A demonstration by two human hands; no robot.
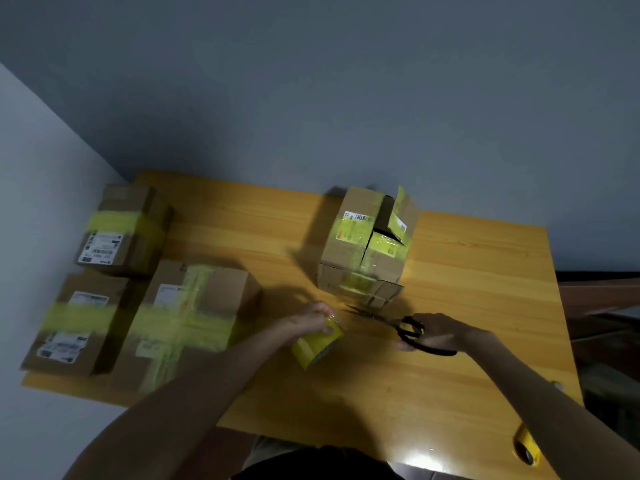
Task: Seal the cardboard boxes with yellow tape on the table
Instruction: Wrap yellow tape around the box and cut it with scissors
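On the desk (pixel 467 306) I see three taped cardboard boxes (pixel 180 323) blurred along its left edge, and a fourth box (pixel 360 247) near the middle toward the far edge, yellow tape across it and one top flap lifted. Just in front of that box my left hand (pixel 311 318) is closed over the top of the yellow tape roll (pixel 317 344), fingers wrapped on its rim. My right hand (pixel 436 332) has its fingers through the black handles of the scissors (pixel 398 327), blades slightly parted and pointing toward the roll; a second tape roll (pixel 526 446) sits at the near right corner.
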